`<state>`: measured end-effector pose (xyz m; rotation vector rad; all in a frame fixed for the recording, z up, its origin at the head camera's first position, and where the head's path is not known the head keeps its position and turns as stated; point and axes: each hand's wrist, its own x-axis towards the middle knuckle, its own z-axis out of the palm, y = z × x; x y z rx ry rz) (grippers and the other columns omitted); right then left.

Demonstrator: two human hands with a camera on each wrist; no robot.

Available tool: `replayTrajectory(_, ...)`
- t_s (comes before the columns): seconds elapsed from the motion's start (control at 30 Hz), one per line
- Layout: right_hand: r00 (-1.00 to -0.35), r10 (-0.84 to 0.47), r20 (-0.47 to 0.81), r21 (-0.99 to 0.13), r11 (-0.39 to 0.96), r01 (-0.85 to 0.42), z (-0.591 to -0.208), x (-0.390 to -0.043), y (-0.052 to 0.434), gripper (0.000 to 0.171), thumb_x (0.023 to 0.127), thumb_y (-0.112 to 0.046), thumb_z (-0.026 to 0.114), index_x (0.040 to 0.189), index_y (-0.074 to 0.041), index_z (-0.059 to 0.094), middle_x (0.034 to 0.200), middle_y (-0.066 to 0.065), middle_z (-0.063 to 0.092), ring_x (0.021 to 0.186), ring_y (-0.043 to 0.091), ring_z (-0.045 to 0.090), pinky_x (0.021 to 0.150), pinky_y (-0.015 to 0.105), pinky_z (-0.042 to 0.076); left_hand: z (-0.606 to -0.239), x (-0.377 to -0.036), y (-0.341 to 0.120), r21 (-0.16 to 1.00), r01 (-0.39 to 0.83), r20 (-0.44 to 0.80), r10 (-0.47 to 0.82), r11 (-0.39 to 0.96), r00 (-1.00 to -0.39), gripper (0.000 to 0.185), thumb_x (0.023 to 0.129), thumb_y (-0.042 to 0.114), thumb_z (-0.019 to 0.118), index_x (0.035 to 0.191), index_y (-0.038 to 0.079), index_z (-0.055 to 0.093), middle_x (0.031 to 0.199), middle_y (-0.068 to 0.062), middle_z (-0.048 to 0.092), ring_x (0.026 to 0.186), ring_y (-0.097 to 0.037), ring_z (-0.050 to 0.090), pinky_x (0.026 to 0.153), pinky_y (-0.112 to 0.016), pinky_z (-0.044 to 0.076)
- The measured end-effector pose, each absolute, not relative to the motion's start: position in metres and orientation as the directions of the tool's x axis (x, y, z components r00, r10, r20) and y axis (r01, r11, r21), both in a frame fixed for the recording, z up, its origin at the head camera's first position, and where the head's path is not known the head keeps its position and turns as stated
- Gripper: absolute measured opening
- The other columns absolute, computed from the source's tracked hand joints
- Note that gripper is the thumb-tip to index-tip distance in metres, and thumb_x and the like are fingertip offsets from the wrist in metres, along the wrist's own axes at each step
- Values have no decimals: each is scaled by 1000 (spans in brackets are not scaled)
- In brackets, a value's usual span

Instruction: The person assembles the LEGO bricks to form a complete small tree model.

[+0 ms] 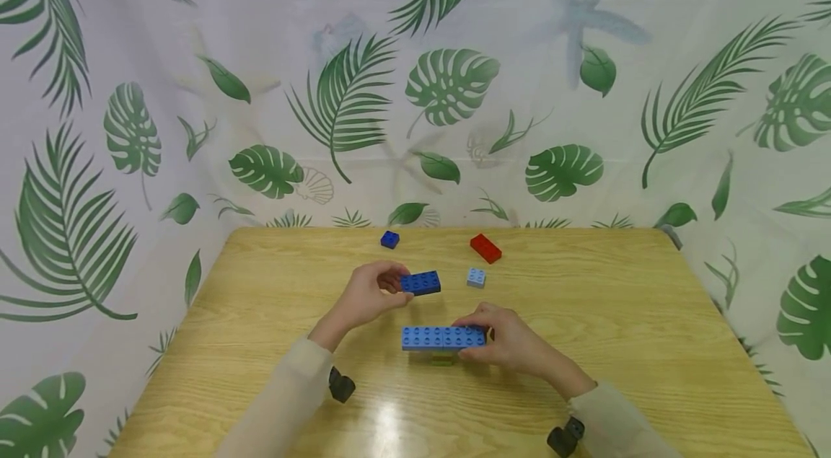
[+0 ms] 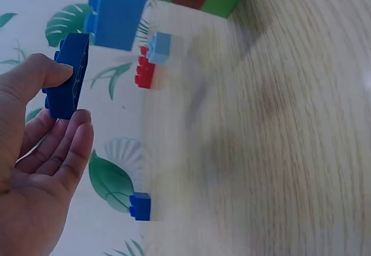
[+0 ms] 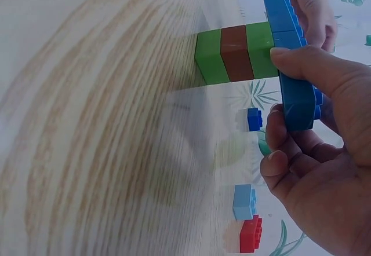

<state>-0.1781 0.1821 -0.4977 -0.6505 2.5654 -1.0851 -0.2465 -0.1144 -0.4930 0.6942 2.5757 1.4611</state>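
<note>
Glossy plastic bricks (image 1: 443,337) sit on a smooth, shiny wood-grain table (image 1: 649,342) before leaf-printed cloth (image 1: 195,83).

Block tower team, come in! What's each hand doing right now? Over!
Left hand pinches dark blue brick, lifted off the table. Right hand grips long blue layer atop the green-and-brown stack. Loose red brick, light blue brick lie behind, clear.

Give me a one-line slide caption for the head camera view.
Left hand holds a dark blue brick above the table; right hand grips the blue-topped stack.
</note>
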Motion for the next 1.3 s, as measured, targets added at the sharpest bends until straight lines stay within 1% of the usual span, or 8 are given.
replayTrajectory(0.13,-855,-514,-63,-734,605,-309,-497,-177,182,42,91,-32,85,129,-17,75,102,-3,63,88,13,52,73,22,46,-484,-235,-114,836,356,135,471,419,-872,36,89,19,85,122,10,73,104,-5,73,92,-14,66,84,-27,56)
replayTrajectory(0.27,-849,-526,-42,-734,593,-332,-497,-177,182,41,91,-31,85,128,-16,75,103,-2,64,88,12,52,73,22,46,-481,-224,-112,837,366,125,509,407,-852,37,89,19,85,122,10,72,104,-3,72,92,-14,65,85,-27,56)
replayTrajectory(0.5,-847,-531,-33,-722,599,-347,-497,-177,182,43,91,-32,84,130,-16,74,103,-2,63,88,12,51,73,22,46,-480,-210,-111,833,372,103,547,409,-831,35,88,15,83,121,11,73,106,0,73,94,-14,65,89,-37,58)
replayTrajectory(0.63,-844,-536,-28,-719,597,-356,-498,-177,183,43,92,-34,83,130,-16,74,102,-3,63,88,11,51,74,22,45,-481,-205,-113,824,385,104,557,416,-824,34,88,15,83,120,11,73,106,0,73,94,-13,66,88,-35,58)
replayTrajectory(0.83,-840,-543,-16,-718,590,-368,-499,-178,184,43,92,-34,83,129,-16,75,102,-4,63,89,11,52,74,22,46,-486,-198,-116,810,413,117,574,418,-810,33,89,17,84,120,10,73,111,-2,74,97,-18,68,86,-29,57)
replayTrajectory(1.03,-842,-539,-22,-726,588,-357,-499,-177,183,42,92,-34,83,129,-16,75,102,-2,63,90,13,52,75,22,45,-490,-193,-116,808,423,125,584,409,-802,34,89,18,84,120,9,73,115,-4,75,101,-18,68,88,-35,58)
replayTrajectory(1.17,-846,-532,-38,-731,592,-340,-499,-176,182,42,92,-34,83,129,-16,75,102,-2,62,90,14,52,75,22,44,-491,-191,-114,799,441,127,601,409,-789,33,89,17,84,120,9,73,117,-5,75,104,-19,69,90,-42,60)
replayTrajectory(1.3,-845,-533,-36,-731,591,-342,-498,-177,183,44,91,-34,83,130,-15,74,102,-1,62,89,13,51,73,22,44,-492,-190,-112,814,433,125,612,386,-781,33,89,14,83,120,7,71,118,-9,74,106,-23,71,94,-49,60)
